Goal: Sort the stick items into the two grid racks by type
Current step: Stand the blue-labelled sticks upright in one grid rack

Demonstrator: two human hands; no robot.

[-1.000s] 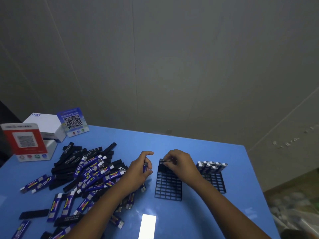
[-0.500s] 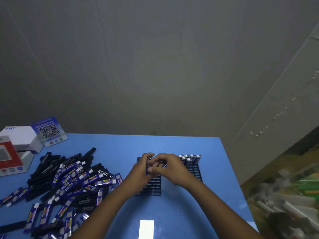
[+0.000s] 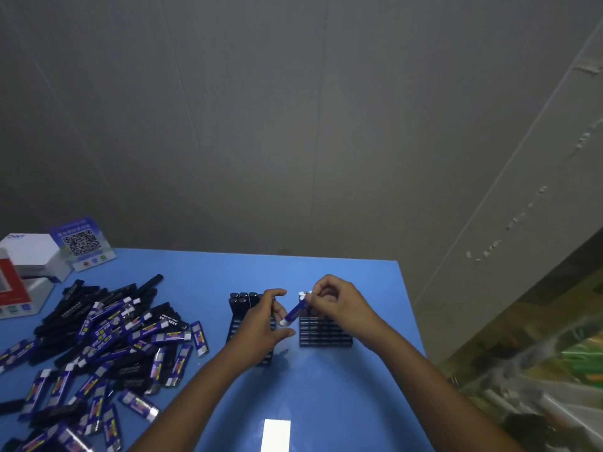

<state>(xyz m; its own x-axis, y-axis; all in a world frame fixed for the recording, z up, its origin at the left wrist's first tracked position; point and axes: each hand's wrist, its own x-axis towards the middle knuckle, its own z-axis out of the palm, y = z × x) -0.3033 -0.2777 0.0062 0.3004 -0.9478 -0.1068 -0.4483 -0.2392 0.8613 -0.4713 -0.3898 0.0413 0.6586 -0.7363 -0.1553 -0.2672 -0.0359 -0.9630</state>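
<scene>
Two black grid racks stand on the blue table (image 3: 228, 275). The left rack (image 3: 235, 324) holds a few black sticks (image 3: 243, 298) at its far edge. The right rack (image 3: 323, 334) has white-capped blue sticks at its far edge, mostly hidden by my right hand (image 3: 339, 301). That hand pinches a blue stick (image 3: 295, 312), tilted, its white end pointing down between the racks. My left hand (image 3: 261, 324) hovers over the left rack with fingers loosely spread, holding nothing. A big pile of black and blue sticks (image 3: 107, 337) lies at the left.
A white box (image 3: 32, 252), a blue QR-code card (image 3: 81, 243) and a red-and-white stand (image 3: 13, 295) sit at the table's far left. The table's right edge runs close beside the right rack; clutter lies on the floor beyond (image 3: 538, 386).
The blue stick has passed from between both hands into my right hand alone, which moved right toward the right rack. My left hand has let go and opened. The camera has panned.
</scene>
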